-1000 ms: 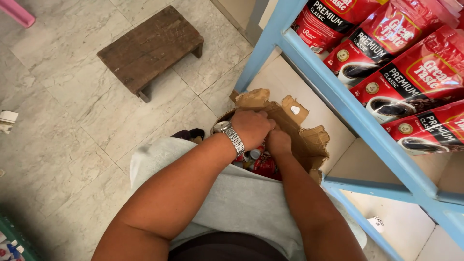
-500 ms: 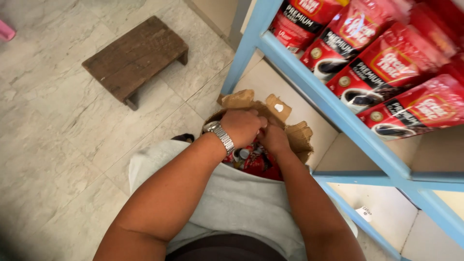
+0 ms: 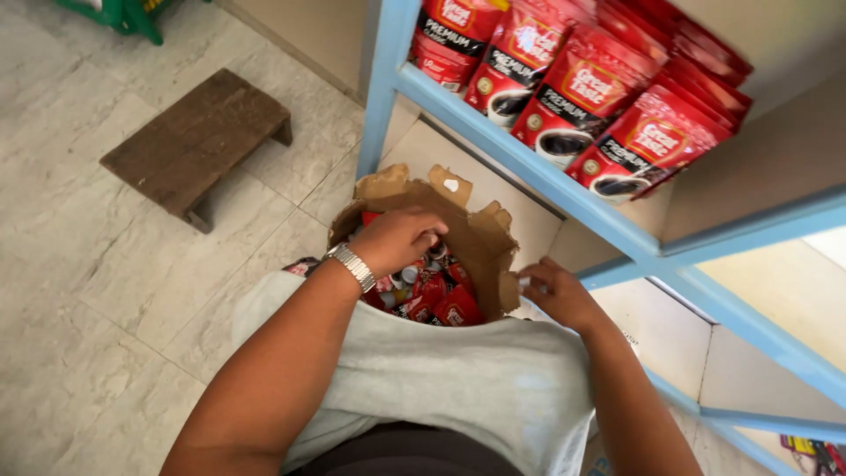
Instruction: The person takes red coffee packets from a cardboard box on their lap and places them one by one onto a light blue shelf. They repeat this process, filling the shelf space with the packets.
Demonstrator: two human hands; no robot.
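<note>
The head view looks down at a pale tiled floor (image 3: 79, 291). In the upper left sits a low, dark wooden stool (image 3: 198, 141), rough and flat on top. In the middle is a brown cardboard box (image 3: 480, 234) with torn, bent flaps, full of small shiny red packets (image 3: 436, 300). The left hand (image 3: 401, 240), with a silver watch on the wrist, is curled down inside the box, touching the packets. A moment ago both hands were in the box; now the right hand (image 3: 560, 295) is out, just right of it, pinching something tiny I cannot make out. So it looks like unpacking is going on. In the upper right, smooth red pouches (image 3: 608, 97) stand in a row on a blue shelf (image 3: 529, 167).
</note>
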